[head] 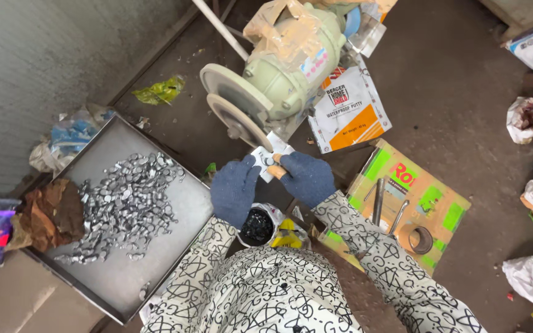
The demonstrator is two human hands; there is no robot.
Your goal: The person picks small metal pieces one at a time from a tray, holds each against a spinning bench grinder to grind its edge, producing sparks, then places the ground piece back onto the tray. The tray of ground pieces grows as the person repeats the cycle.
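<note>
Head view: your left hand (pixel 234 190) and right hand (pixel 306 177), both in blue gloves, meet just below the wheel (pixel 237 120) of the pale green grinder (pixel 282 77). Between them you hold a small pale holder (pixel 268 159) with a metal piece seated in it. The right fingers are closed round its wooden-looking end; the left fingers are curled in against its near side, pinching it. The holder's top edge sits just at the wheel's lower rim; whether it touches cannot be told from here.

To your left lies a steel tray (pixel 174 246) with a heap of small shiny metal pieces (pixel 124 203) spread across its middle, and brown rags (pixel 50 213) at its far-left edge. Close under your hands, near your lap, is a small pot of black paste (pixel 257 225). To your right a flattened green carton (pixel 439 203) carries metal rods and a ring (pixel 421 239). A putty bag (pixel 350 111) lies beside the grinder.

By the look of it, you are at the step of presenting one piece to the wheel. The next move calls for a steady two-handed grip, light even pressure against the rim, and keeping your glove tips clear of the wheel.
</note>
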